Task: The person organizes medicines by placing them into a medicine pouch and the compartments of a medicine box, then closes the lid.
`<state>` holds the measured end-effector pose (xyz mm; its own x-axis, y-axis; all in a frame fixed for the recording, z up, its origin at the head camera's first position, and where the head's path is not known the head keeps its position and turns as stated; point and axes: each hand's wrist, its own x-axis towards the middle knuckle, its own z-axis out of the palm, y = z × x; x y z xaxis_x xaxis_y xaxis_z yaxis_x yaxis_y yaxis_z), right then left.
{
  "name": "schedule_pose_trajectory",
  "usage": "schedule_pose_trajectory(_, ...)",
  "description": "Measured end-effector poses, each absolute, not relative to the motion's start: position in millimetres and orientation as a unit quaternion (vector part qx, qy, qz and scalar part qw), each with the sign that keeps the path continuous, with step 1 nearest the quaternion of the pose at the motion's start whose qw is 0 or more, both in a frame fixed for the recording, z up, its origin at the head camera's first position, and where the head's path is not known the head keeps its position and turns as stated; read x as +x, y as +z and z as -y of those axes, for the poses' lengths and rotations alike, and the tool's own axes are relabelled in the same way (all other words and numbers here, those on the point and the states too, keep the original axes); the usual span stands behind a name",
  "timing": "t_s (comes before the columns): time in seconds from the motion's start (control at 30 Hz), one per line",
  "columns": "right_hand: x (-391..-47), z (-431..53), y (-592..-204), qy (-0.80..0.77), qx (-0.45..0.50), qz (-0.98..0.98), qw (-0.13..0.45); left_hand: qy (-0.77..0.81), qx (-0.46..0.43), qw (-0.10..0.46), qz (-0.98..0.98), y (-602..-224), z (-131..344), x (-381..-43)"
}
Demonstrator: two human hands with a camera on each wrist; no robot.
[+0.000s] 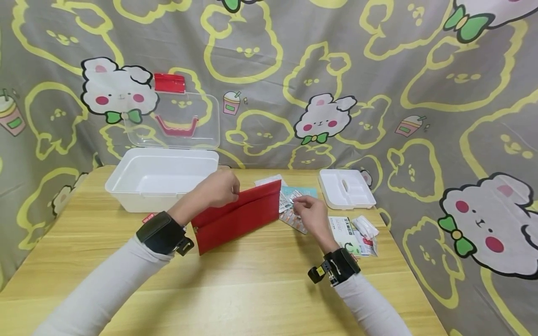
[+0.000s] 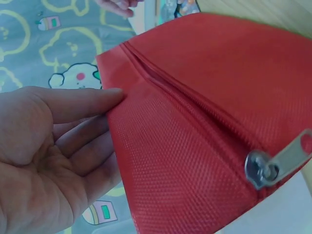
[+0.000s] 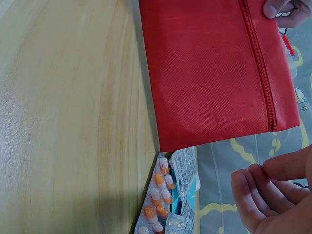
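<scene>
My left hand [image 1: 219,187] pinches the top edge of a red zippered pouch [image 1: 241,220] between thumb and fingers, holding it tilted up over the table. In the left wrist view the zip is parted near its metal slider [image 2: 261,168]. To the right, my right hand [image 1: 314,215] hovers beside the pouch's right end, above several blister packs. Its fingers [image 3: 243,197] are loosely bent, with nothing between them in the right wrist view. Orange-and-white capsules fill one blister pack [image 3: 156,197]; silver packs [image 3: 184,168] lie against it, partly hidden by the pouch in the head view.
A white lidded box [image 1: 140,203] stands at the back left, its clear lid [image 1: 138,133] raised. At the back right lies a white compartment tray [image 1: 350,203]. Closer are a white-and-green packet [image 1: 341,228] and small wrapped items [image 1: 364,227]. A patterned curtain [image 1: 260,28] surrounds the table.
</scene>
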<state>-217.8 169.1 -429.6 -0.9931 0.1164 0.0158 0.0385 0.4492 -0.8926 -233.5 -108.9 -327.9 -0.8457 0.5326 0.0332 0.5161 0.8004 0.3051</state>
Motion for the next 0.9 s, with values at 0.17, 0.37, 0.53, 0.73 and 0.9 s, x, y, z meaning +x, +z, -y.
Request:
schedule_pose_trajectory(0.17,-217.5,-167.2,-432.4,0.521,-0.046,0.851,0.037,0.154,0.275,0.015,-0.949,-324.6,112.4,-232.1)
schedule_pose_trajectory(0.37,-217.0,-165.2,-435.7,0.520,-0.044,0.852,0.041,0.174,0.243,0.002,-0.954,-324.7,115.8,-230.3)
schedule_pose_trajectory(0.53,-217.0,-163.0,-438.9,0.522,-0.041,0.851,0.040,0.215,0.207,0.064,-0.952,-326.5,111.3,-227.8)
schedule_pose_trajectory(0.73,-217.0,-159.9,-440.9,0.523,-0.031,0.851,0.037,0.234,0.199,0.100,-0.946,-326.4,105.6,-224.8)
schedule_pose_trajectory(0.9,-216.5,-161.5,-442.4,0.520,-0.035,0.853,0.027,0.245,0.183,0.110,-0.946,-326.2,100.8,-224.9)
